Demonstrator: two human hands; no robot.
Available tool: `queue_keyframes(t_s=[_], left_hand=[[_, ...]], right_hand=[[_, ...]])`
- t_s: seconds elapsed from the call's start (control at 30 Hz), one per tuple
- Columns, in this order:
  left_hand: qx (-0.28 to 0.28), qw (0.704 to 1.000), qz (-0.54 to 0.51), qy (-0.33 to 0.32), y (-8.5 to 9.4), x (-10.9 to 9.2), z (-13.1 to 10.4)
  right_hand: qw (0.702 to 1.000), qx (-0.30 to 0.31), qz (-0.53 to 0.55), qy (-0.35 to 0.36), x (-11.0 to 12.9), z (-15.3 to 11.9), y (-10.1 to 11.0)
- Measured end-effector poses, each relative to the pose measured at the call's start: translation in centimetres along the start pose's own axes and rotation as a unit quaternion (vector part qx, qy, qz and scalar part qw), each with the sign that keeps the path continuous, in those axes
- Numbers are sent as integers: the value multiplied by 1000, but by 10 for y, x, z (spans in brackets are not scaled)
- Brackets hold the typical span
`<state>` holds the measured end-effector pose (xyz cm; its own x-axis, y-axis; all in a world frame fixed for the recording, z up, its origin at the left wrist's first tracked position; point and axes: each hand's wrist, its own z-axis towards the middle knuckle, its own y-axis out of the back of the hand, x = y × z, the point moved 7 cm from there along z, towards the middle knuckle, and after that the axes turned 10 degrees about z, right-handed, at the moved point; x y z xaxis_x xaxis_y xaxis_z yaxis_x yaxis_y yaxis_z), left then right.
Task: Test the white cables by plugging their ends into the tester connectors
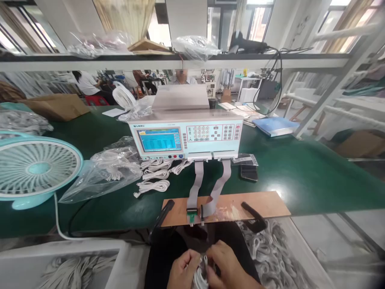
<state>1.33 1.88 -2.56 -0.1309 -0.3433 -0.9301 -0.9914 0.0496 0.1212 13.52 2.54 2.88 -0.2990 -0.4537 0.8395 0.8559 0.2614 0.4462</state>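
Low in the head view, over my lap, both hands are closed around a coiled white cable. My left hand pinches the coil from the left, thumb on top. From the right, my right hand grips the same coil, its fingers curled and partly hidden. Just beyond my hands is a wooden board at the table's edge, with a small green circuit board and a second connector on it. Grey ribbon cables run from these to a tester with a lit screen.
Black clamps hold the board's ends. A bin of coiled cables stands at right, another white bin at left. Bundled cables, a plastic bag, a fan and a phone lie about the tester. People sit beyond.
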Motion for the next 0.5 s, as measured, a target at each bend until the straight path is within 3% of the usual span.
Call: queue_keyframes(t_s=[0.07, 0.17, 0.3, 0.5], left_hand=[[-43, 998, 36, -32, 3, -8, 7], [-77, 995, 51, -25, 5, -13, 15], [-109, 993, 36, -13, 10, -9, 24], [-108, 994, -21, 18, 16, 5, 30]], right_hand=[[987, -57, 114, -93, -22, 5, 2], [938, -110, 265, -192, -44, 12, -3], [898, -140, 347, -233, -55, 23, -9], [878, -167, 383, -235, -57, 26, -13]])
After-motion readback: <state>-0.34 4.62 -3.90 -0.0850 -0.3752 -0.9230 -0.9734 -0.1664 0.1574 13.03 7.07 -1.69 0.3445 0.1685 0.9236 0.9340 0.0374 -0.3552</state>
